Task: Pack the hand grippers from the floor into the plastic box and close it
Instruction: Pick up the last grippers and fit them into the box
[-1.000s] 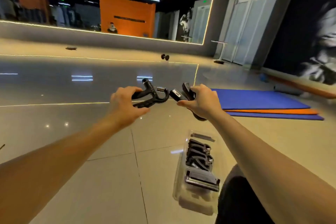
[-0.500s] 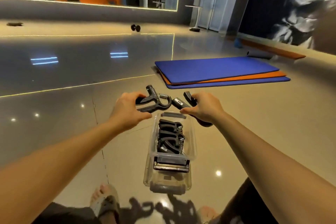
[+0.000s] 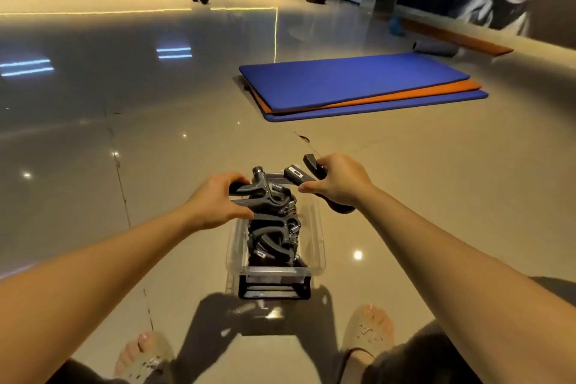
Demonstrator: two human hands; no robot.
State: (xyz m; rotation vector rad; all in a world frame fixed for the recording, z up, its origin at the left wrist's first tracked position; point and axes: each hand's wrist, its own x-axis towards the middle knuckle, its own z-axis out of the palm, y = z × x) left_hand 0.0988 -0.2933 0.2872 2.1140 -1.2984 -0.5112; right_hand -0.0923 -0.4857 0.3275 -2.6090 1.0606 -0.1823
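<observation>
A black hand gripper is gripped by the left hand above the far end of the clear plastic box; a second gripper is clutched by the right hand. Other grippers are piled inside.

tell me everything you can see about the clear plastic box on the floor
The plastic box is a clear, long rectangular tub with thin see-through walls, standing open on the tiled floor between the person's feet, no lid on it. Black hand grippers fill it in a row. A dark frame-like part sits at its near end; what it is I cannot tell. The left hand holds one more hand gripper just above its far end.
</observation>
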